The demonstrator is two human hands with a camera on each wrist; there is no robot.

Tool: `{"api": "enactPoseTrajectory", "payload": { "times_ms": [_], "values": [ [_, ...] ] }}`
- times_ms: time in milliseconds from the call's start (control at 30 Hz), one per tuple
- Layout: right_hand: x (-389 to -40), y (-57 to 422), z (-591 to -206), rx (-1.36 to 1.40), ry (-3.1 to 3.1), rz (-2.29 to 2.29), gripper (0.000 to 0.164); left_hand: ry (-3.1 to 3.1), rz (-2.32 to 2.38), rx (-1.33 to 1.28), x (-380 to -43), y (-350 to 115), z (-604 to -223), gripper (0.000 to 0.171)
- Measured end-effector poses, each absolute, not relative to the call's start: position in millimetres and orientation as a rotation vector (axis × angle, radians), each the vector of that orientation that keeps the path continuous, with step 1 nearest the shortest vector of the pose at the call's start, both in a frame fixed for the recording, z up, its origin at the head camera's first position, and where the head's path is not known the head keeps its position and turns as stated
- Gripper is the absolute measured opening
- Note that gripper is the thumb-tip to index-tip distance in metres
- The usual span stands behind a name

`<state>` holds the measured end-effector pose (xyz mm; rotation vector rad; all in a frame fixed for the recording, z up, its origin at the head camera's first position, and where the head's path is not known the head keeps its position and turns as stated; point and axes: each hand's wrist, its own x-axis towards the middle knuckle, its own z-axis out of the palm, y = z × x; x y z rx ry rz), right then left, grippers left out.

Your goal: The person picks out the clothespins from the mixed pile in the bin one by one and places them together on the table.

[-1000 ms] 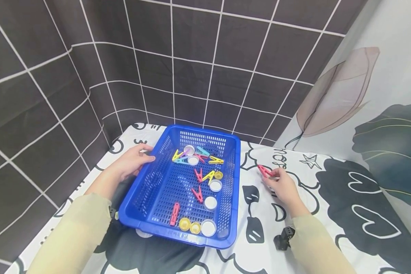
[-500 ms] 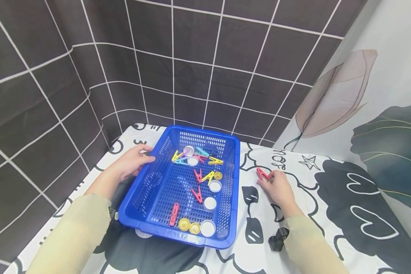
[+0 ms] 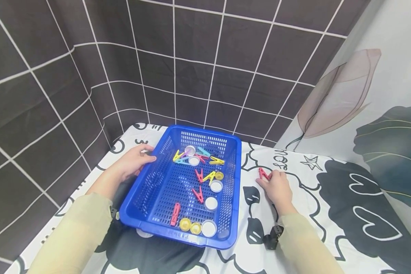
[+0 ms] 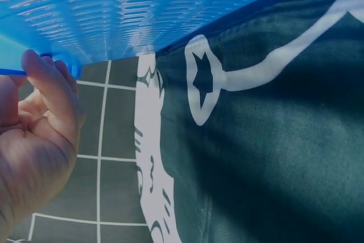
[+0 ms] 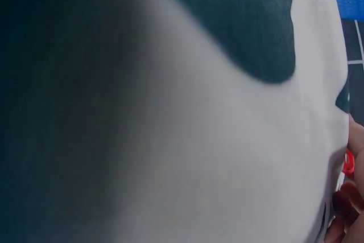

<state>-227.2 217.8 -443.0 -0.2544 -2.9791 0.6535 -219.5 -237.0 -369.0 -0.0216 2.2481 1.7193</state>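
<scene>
A blue plastic basket [image 3: 144, 220] stands on the patterned cloth in the head view. My left hand [image 3: 133, 161] grips its left rim; the left wrist view shows the fingers [image 4: 54, 92] curled at the edge of the slotted basket wall [image 4: 142, 12]. To the right of the basket, low over the cloth, my right hand [image 3: 279, 189] pinches a red clothespin [image 3: 263, 173] whose two legs point away from the fingers. Only a bit of that clothespin and part of the hand [image 5: 354, 197] show at the right wrist view's edge.
Inside the basket lie red clothespins [image 3: 175, 214], yellow ones [image 3: 217, 161] and light blue ones [image 3: 204, 151]. Several white round lids [image 3: 209, 228] and yellow caps [image 3: 185, 224] lie among them. A dark tiled backdrop [image 3: 191, 49] rises behind the white-and-black cloth [image 3: 241, 262].
My right hand has shifted slightly left and nearer to me, and the red clothespin it pinches has turned a little. My left hand and the basket have stayed put.
</scene>
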Motion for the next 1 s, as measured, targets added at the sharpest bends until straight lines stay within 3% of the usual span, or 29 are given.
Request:
{"api": "enactPoseTrajectory", "payload": {
  "times_ms": [1000],
  "values": [
    [-230.0, 207.3, -447.9, -0.399, -2.943, 0.608, 0.057, 2.274, 1.693, -0.031, -218.8, -236.0, -367.5, 0.051]
  ]
}}
